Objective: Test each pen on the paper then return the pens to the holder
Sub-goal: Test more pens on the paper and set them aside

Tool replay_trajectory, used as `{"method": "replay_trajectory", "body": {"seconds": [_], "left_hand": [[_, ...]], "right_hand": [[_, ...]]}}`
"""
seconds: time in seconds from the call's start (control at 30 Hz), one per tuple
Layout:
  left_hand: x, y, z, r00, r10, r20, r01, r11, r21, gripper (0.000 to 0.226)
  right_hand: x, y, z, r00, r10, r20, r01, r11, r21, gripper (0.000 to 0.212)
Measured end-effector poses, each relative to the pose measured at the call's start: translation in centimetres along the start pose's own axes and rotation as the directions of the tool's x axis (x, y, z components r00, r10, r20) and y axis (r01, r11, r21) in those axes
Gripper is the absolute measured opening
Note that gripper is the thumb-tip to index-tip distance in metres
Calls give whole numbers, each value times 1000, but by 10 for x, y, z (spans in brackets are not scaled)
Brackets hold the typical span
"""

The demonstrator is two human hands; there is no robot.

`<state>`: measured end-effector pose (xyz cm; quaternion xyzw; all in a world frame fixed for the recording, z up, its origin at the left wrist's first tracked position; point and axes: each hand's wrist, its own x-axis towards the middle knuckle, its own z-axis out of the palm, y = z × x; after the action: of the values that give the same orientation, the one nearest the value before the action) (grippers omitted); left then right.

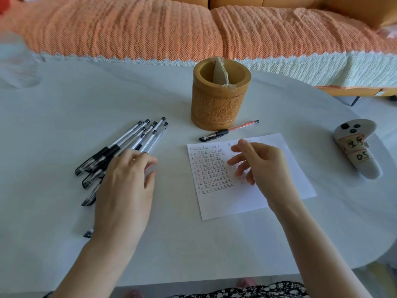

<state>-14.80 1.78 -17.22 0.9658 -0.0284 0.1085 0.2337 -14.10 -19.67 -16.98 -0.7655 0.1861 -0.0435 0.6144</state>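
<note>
A carved bamboo pen holder (219,100) stands upright at the table's middle back, with only a pale tag inside it. A red-ink pen (229,130) lies just in front of it. Several capped black pens (126,145) lie in a loose pile on the left. My left hand (124,190) rests over the near end of that pile, fingers spread, its fingertips touching a pen. A sheet of paper (219,203) with rows of handwritten marks lies at centre right. My right hand (262,166) hovers over the paper's upper part, fingers loosely curled and empty.
A white handheld controller (356,147) with taped labels lies at the right edge of the white table (64,104). An orange-covered sofa (150,29) runs along behind the table. A clear plastic object (17,61) sits blurred at far left.
</note>
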Motion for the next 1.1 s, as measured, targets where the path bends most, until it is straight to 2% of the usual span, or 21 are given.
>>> {"method": "replay_trajectory", "body": {"seconds": [0.17,0.4,0.47,0.57,0.63,0.73,0.8,0.87,0.93,1.03,1.1], "left_hand": [[3,-1,4,1000,23,5,-23,1000,18,15],[4,6,1,996,60,-70,-73,977,-198,22],[3,16,-3,988,117,-104,-143,945,-296,21],[-1,34,-9,973,208,-98,-229,841,-491,17],[-3,44,-9,964,253,-81,-252,780,-573,18],[-5,49,-4,970,230,-77,-224,732,-643,28],[-5,46,-1,978,199,-65,-195,756,-625,41],[-5,41,2,980,198,11,-158,811,-563,49],[-6,38,6,974,203,103,-126,856,-502,38],[-6,41,10,965,236,116,-156,870,-468,13],[-5,45,10,958,253,136,-159,861,-483,11]], "right_hand": [[-4,1,-3,999,-30,36,31,998,-48,22],[-8,1,2,989,-77,126,84,995,-53,20],[-12,-2,4,973,-97,210,104,994,-23,20],[-21,-7,10,903,-133,408,99,990,104,28],[-25,-8,12,870,-181,458,112,978,175,28],[-27,-7,10,885,-214,413,118,962,246,29],[-25,-8,5,914,-210,347,103,948,302,32],[-21,-9,-1,943,-209,261,102,923,370,29],[-18,-10,-6,960,-205,190,112,905,410,25],[-16,-9,-10,969,-205,136,129,893,431,25],[-17,-9,-11,970,-212,117,143,892,428,25]]}}
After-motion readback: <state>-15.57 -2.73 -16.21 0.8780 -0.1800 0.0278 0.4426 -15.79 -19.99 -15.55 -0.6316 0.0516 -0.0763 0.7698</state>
